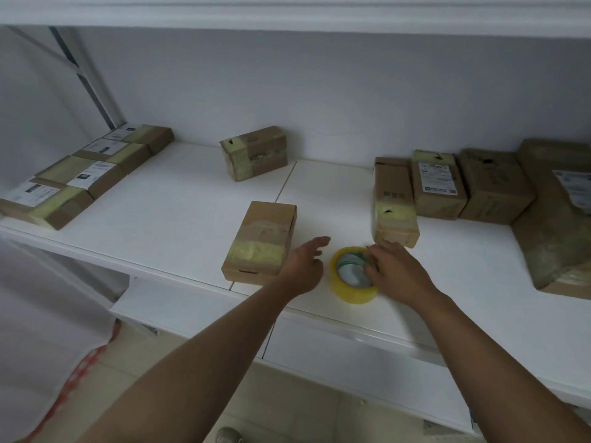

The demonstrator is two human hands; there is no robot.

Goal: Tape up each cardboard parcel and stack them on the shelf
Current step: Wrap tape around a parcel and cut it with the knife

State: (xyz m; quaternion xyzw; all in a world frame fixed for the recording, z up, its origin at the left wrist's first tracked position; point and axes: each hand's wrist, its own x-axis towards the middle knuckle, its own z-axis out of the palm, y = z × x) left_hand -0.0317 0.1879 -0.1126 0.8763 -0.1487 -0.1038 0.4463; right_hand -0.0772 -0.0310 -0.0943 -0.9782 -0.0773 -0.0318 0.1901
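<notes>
Head view: right hand (396,270) gripping tape roll (350,287) on shelf (166,219), fingers curled into its core; left hand (303,266) open, fingers relaxed, touching nearest parcel (260,241).

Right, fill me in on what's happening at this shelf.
A person is taping up cardboard parcels on a white shelf. The right hand grips a roll of yellowish tape lying flat near the front edge, fingers curled into its core. The left hand is open beside the nearest parcel, which already carries a band of tape. More taped parcels sit in a row at the left and along the right, and one stands alone at the back.
</notes>
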